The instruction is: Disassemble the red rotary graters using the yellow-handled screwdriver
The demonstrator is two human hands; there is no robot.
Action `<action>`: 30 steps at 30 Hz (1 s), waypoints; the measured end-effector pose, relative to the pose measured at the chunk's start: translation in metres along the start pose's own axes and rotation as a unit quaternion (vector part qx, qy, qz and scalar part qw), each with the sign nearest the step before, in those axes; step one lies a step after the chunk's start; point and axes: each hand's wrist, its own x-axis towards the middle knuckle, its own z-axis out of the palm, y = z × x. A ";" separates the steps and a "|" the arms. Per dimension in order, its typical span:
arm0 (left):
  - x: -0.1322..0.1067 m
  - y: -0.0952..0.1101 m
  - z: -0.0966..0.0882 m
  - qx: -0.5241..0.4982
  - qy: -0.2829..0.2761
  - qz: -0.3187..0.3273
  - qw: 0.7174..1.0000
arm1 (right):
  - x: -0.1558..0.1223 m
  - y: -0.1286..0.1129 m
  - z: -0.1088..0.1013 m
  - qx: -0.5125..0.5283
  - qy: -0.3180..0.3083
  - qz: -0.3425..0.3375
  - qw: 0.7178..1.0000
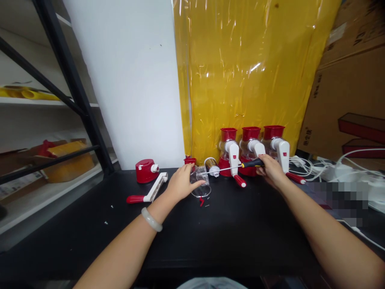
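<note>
My left hand [180, 182] grips the clear plastic grater body [202, 185], which lies tipped over on the black table, thumb along its near side. A small red part [190, 160] shows behind those fingers. In my right hand [270, 170] is a screwdriver [252, 163] with a black and yellow handle. Its long shaft points left, and the tip reaches the clear body; the exact contact is hidden. A grater drum [212, 167] rests just behind the shaft. Close to the body's near rim lie a little red piece [201, 201] and small metal pins or screws [207, 206].
Left of my hand sit a red base [146, 171] and a white crank with red grip [155, 189]. Three assembled rotary graters [251, 150] stand at the back right. White cables [313, 170] crowd the right edge; a black rack post [69, 80] rises left.
</note>
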 end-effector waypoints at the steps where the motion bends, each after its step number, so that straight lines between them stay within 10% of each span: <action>1: 0.000 0.000 0.000 0.000 -0.002 0.000 1.000 | -0.001 -0.001 0.002 0.023 -0.006 0.013 1.000; 30: 0.001 -0.003 -0.001 0.025 -0.010 -0.002 1.000 | 0.002 0.000 0.007 0.133 0.026 0.069 0.988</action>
